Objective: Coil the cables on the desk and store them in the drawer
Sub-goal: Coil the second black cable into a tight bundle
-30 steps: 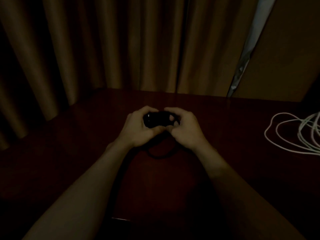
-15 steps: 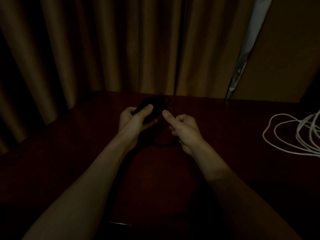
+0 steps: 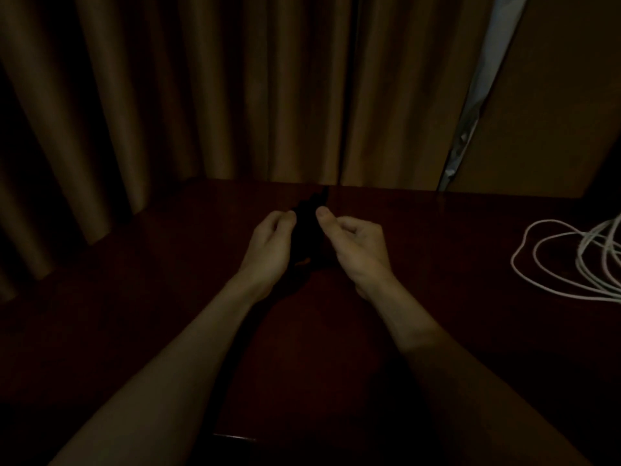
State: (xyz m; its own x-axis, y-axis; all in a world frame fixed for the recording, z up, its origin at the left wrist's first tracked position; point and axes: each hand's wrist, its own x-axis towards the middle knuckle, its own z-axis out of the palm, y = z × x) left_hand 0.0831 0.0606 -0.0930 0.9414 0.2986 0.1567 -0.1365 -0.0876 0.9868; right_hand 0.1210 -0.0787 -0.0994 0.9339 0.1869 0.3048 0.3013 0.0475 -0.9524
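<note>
Tan curtains (image 3: 134,95) hung in heavy folds along the left and back of the dim room, and the dark red-brown desk (image 3: 168,280) ran up to them. Over the middle of the desk the left hand (image 3: 268,243) was raised, its fingers curled in around the side of a black cable (image 3: 305,230) – a dark bundle held up between the two hands, its shape hard to make out in the gloom. Just beside it on the other side, the right hand (image 3: 356,250) had its thumb stretched out against the bundle and its fingers curled under the palm; whether those fingers pinched a strand was too dark to tell. Both bare forearms reached in from the bottom edge. Well apart to the right, a white cable (image 3: 580,264) lay in loose, uncoiled loops on the desk – running off the edge of the view. Behind it a pale strip (image 3: 470,112) showed between the curtains and a plain brown wall panel (image 3: 554,95).
</note>
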